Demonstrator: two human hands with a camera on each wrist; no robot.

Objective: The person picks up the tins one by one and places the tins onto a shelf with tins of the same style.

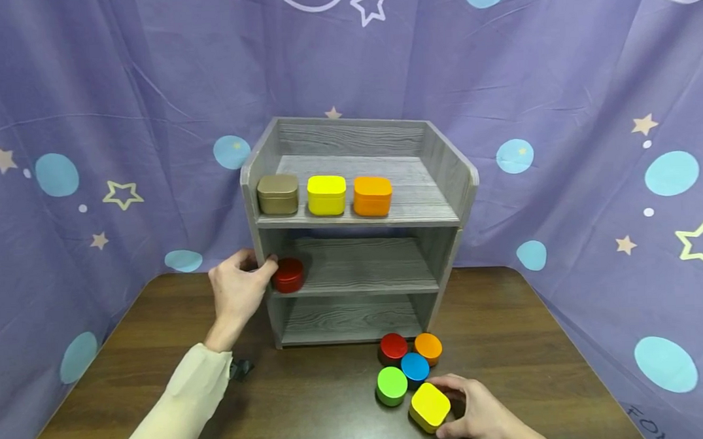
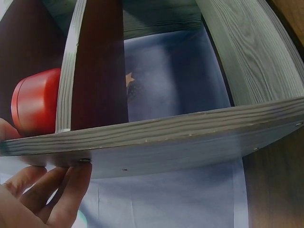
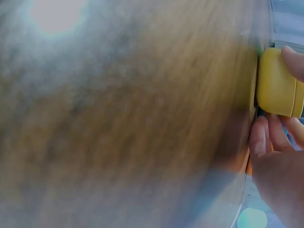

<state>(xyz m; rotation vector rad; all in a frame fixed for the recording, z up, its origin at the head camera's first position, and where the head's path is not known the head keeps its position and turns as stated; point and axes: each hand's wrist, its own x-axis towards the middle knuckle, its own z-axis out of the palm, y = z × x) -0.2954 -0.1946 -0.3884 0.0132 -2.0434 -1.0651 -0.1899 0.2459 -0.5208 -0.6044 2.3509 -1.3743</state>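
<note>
A grey wooden shelf unit (image 1: 438, 170) stands at the back of a brown table (image 1: 312, 404). A red round tin (image 1: 289, 275) sits at the left end of its middle shelf, and shows as the red round tin (image 2: 35, 104) in the left wrist view. My left hand (image 1: 253, 266) is at the unit's left wall, thumb touching the tin, fingers (image 2: 61, 190) lying fairly straight on the wall's outer face. My right hand (image 1: 456, 406) grips a yellow square tin (image 1: 430, 406) on the table, also seen as the yellow square tin (image 3: 278, 83) between thumb and fingers (image 3: 259, 137).
The top shelf carries a bronze tin (image 1: 278, 194), a yellow tin (image 1: 327, 194) and an orange tin (image 1: 372, 195). Red (image 1: 394, 346), orange (image 1: 428, 347), blue (image 1: 415, 367) and green (image 1: 391, 385) round tins cluster in front of the unit. A purple patterned cloth (image 1: 588, 104) hangs behind.
</note>
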